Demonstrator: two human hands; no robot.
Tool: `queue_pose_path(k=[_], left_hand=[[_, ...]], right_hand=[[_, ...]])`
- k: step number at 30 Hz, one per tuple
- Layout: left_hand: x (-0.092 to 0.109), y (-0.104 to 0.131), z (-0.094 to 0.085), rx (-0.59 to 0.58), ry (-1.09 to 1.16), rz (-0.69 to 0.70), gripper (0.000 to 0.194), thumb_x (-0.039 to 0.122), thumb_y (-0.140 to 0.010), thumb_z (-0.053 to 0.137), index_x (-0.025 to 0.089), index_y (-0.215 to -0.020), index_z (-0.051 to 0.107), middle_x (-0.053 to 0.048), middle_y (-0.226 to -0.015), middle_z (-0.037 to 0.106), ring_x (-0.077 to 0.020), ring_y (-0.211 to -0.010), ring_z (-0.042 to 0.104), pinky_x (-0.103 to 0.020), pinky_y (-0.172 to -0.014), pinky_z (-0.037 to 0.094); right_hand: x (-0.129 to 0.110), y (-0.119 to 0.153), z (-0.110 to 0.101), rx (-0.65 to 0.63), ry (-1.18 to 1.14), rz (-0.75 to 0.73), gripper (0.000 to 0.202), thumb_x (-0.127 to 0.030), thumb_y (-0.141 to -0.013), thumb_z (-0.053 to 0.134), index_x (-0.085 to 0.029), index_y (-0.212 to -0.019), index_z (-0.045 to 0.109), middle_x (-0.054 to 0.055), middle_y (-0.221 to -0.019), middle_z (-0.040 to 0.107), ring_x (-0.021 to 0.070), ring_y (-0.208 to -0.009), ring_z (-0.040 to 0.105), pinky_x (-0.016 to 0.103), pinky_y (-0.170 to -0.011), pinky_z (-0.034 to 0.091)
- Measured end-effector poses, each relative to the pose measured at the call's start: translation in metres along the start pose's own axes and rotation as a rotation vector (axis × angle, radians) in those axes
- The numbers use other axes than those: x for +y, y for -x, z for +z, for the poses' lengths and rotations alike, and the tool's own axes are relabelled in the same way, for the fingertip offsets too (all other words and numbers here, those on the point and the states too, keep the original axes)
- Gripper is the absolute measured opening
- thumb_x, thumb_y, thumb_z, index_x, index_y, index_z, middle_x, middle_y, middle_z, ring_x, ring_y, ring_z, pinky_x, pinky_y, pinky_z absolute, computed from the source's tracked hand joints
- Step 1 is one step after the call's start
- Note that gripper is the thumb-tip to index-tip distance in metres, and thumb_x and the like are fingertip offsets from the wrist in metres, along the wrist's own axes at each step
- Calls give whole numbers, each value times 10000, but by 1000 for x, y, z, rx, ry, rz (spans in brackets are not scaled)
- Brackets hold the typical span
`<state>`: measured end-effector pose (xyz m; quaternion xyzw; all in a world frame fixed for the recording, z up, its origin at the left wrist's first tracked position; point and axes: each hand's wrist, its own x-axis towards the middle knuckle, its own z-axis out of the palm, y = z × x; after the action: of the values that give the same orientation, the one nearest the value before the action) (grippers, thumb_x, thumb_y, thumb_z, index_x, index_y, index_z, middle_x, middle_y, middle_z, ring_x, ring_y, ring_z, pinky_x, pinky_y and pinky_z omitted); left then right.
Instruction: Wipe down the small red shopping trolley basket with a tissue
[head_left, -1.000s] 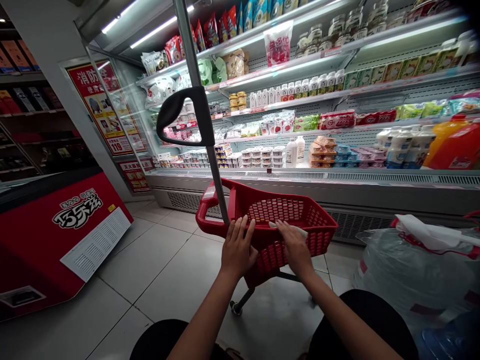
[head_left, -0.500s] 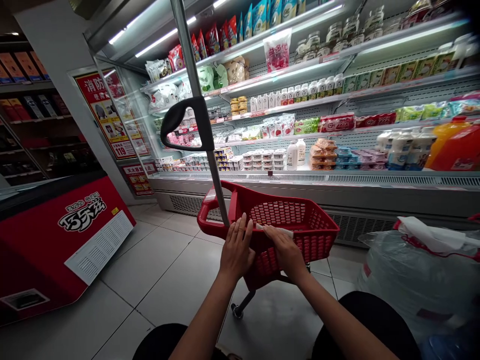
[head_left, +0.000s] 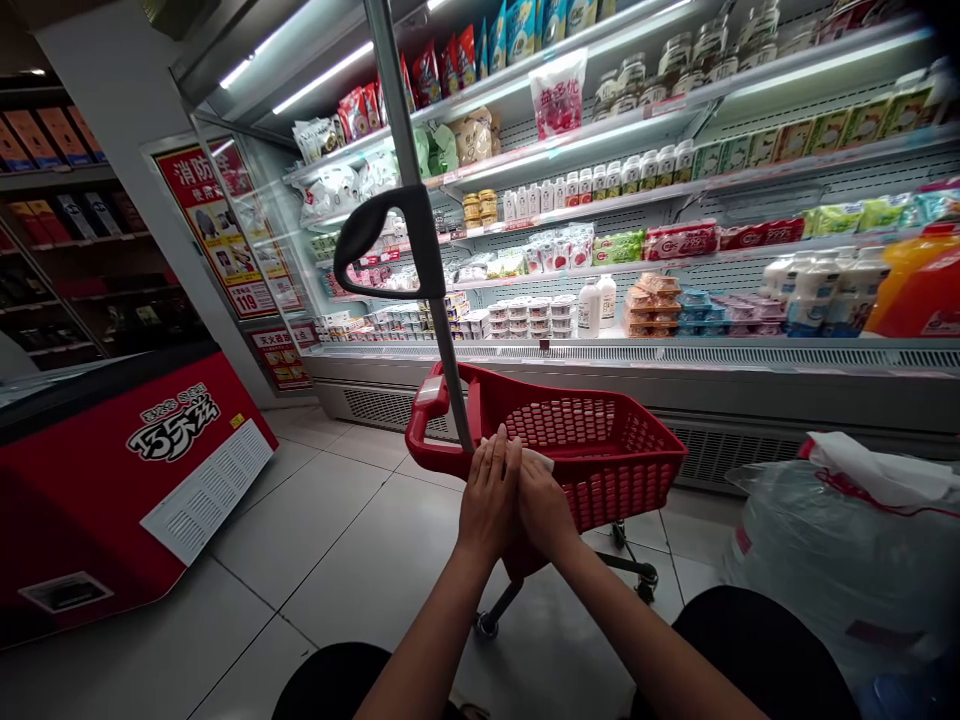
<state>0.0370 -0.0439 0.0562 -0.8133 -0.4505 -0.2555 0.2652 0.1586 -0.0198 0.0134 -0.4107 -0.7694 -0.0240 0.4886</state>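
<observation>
A red plastic shopping cart [head_left: 626, 492] stands before me, its openwork basket tilted in view. My left hand [head_left: 489, 500] rests on the near rim by the grey pole [head_left: 454, 385], fingers stretched out, nothing held. Right beside it, my right hand [head_left: 546, 508] presses a white cloth [head_left: 541, 460] against the same rim. Only the cloth's edge shows past the fingers; the rest is under the hand. The two hands touch or nearly touch. Above them, the pole carries a black loop handle [head_left: 429, 240].
Behind the cart runs a refrigerated shelf [head_left: 480, 352] stocked with cups, bottles and bags. A red freezer [head_left: 97, 510] stands at left. At right sits a bulky clear plastic bag [head_left: 817, 540] with a white top. Pale floor tiles [head_left: 352, 560] lie below.
My right hand has slid left along the rim with the cloth, up against my left hand. The cart appears slightly further right in view.
</observation>
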Motion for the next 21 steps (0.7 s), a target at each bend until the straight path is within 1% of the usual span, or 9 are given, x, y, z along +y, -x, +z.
queue_pose_path(k=[3,6,8,10,13,15,17,19,21], left_hand=[[-5,2,-1,-21,-14,23,875,129,-904,536,157,-1671,116,-143,-1740,157,-293,-1604,195,-511,-1293,272],[-14,5,-2,-72,-44,62,965,103,-809,601,256,-1671,195,-76,-1747,166,-352,-1602,177,-567,-1291,249],[-21,7,-3,-99,-64,89,954,111,-790,630,306,-1653,273,-36,-1741,208,-384,-1600,164,-592,-1290,234],[-28,9,-5,-108,-75,100,913,129,-796,647,316,-1633,333,-26,-1731,250,-399,-1599,156,-600,-1288,232],[-27,8,-4,-97,-70,54,867,159,-798,677,312,-1604,398,-51,-1714,297,-425,-1594,149,-626,-1280,229],[-19,6,-1,-83,-55,-7,841,201,-795,707,316,-1583,435,-72,-1698,330,-450,-1588,151,-664,-1268,222],[-9,4,6,-84,-31,-46,828,245,-787,734,306,-1567,460,-92,-1683,356,-455,-1581,176,-682,-1258,228],[-3,4,13,-94,-14,-64,823,268,-781,745,282,-1558,473,-109,-1669,380,-442,-1574,213,-674,-1261,233],[-3,5,17,-100,-15,-72,813,261,-788,738,271,-1556,475,-110,-1660,396,-427,-1572,232,-655,-1270,228]], right_hand=[[14,6,-10,-23,23,-33,688,-62,-953,360,-245,-1617,371,104,-1517,584,244,-1415,535,499,-1172,466],[48,23,-32,-39,113,-25,745,-12,-914,318,-272,-1608,386,61,-1537,569,215,-1431,516,475,-1172,467],[75,38,-49,-57,178,-4,755,-7,-907,326,-278,-1609,383,53,-1540,566,214,-1433,514,477,-1174,464],[100,52,-65,-73,242,26,759,-13,-904,348,-282,-1614,373,52,-1544,563,225,-1441,505,488,-1181,456],[120,66,-76,-55,329,85,766,-18,-896,353,-285,-1613,378,51,-1535,572,237,-1429,519,496,-1176,462],[114,64,-68,-25,362,104,761,-13,-884,352,-262,-1602,404,63,-1505,600,243,-1399,551,498,-1168,473],[94,55,-51,-10,365,86,759,-2,-868,360,-223,-1591,423,82,-1486,617,251,-1380,569,498,-1165,477],[69,42,-31,-45,329,32,774,6,-864,375,-200,-1610,385,93,-1557,545,251,-1432,515,481,-1184,457],[49,31,-17,-68,290,-20,780,-4,-880,395,-197,-1633,332,98,-1587,509,248,-1454,488,466,-1193,444]])
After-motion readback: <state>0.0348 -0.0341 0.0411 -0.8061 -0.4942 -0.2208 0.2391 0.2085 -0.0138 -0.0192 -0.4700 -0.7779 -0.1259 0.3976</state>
